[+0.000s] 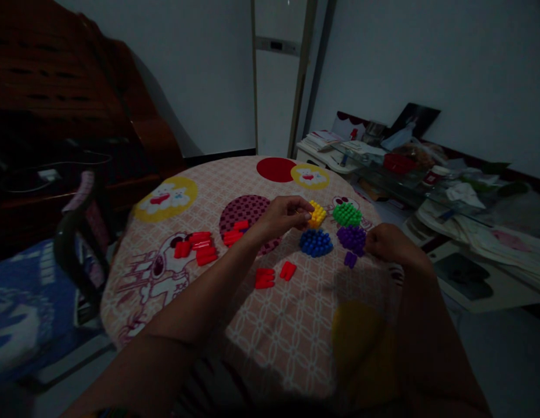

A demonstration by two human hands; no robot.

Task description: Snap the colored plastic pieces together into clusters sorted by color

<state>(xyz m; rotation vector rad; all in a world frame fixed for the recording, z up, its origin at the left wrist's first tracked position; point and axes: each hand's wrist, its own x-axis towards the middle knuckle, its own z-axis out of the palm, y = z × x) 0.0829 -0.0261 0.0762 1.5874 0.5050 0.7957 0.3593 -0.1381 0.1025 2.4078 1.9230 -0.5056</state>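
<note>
A careless nudge from the half-curled left hand (290, 213) could knock the yellow stud cluster (317, 215) into the blue cluster (316, 242). The right hand (385, 242), fingers bent in, is at the purple cluster (352, 239); I can't tell what the 2 hands grip. Both clusters sit inside the round table's (279, 325) right edge, purple's studs upward, long axis roughly sideways.

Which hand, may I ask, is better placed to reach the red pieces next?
Probably the left hand: it is nearer the red pieces, while the right hand is beside the purple cluster.
</note>
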